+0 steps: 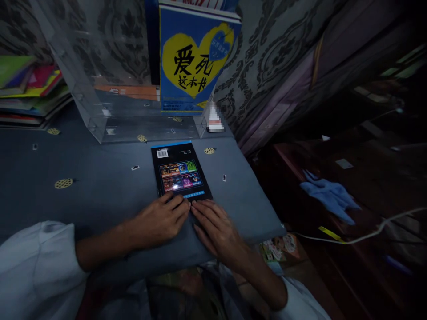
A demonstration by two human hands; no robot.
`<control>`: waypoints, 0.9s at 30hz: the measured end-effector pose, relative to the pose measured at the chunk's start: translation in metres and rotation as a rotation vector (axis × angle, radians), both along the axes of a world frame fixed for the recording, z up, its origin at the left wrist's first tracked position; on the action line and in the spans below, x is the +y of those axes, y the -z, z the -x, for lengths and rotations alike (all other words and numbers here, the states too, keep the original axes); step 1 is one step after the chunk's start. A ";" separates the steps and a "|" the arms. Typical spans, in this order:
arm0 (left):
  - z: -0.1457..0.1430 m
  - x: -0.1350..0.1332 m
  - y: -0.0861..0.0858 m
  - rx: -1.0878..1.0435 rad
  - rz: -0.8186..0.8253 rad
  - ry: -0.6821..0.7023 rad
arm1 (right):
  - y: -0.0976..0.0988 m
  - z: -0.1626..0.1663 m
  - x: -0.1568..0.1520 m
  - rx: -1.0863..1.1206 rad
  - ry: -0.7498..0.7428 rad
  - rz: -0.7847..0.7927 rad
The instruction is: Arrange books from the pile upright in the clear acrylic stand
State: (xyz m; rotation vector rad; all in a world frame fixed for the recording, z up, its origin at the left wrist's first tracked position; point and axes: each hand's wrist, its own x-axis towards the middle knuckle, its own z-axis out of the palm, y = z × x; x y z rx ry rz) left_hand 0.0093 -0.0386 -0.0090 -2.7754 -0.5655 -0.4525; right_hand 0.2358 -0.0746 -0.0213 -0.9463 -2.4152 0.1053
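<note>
A thin book (182, 171) with a black cover lies flat on the blue-grey covered table, its barcode and a grid of small colourful pictures facing up. My left hand (165, 220) rests at the lower left of the book, its slightly bent fingers touching the bottom edge. At the lower right corner lies my right hand (218, 229), fingers stretched out and flat. The two hands' fingertips nearly meet. The left thumb is hidden.
Behind the book stands a clear acrylic rack (150, 126) holding an upright blue book (183, 100) with a yellow heart. A stack of colourful books (30, 95) sits at the left. Further right, a blue cloth (330, 193) and a white cable (370, 233) lie beyond the table edge.
</note>
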 end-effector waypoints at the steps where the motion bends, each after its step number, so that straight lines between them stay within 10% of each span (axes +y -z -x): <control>1: 0.000 0.000 0.000 0.007 0.005 -0.002 | 0.000 0.000 -0.002 -0.006 0.013 0.005; 10: 0.001 -0.006 -0.002 0.067 -0.002 -0.017 | 0.017 -0.016 -0.004 0.116 0.302 -0.027; 27: 0.006 -0.033 -0.004 0.017 -0.063 -0.193 | 0.002 0.015 -0.006 0.063 0.115 0.022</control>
